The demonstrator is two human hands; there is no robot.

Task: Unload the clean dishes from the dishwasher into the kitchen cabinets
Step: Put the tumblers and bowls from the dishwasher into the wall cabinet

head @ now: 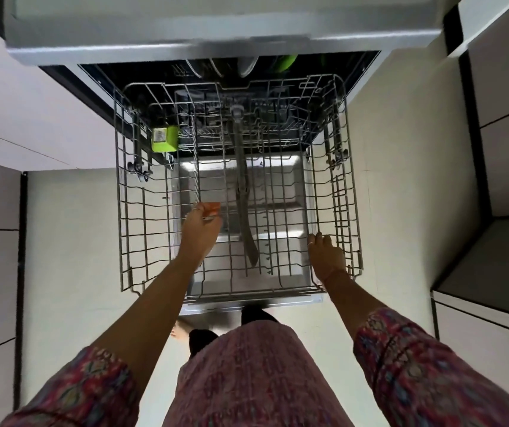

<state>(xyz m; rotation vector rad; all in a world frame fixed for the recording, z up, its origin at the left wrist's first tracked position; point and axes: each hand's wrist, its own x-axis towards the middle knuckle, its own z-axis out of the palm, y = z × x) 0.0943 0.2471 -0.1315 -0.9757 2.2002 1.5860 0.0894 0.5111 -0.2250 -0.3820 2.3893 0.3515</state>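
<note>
The wire upper rack (133,229) of the dishwasher is pulled out over the open door (281,186) and holds no dishes. My left hand (200,229) reaches into the rack's middle, its fingertips curled on a row of wire tines. My right hand (327,252) rests near the rack's right side with its fingers hooked over a wire. Deep inside the machine stand grey plates (247,67) and green dishes (287,61), partly hidden by the counter edge.
A lime-green box (164,138) hangs at the rack's back left. A grey spray arm (244,204) runs under the rack. The grey countertop (216,35) overhangs the machine. White cabinet fronts (506,161) flank both sides, with pale floor (74,229) between them.
</note>
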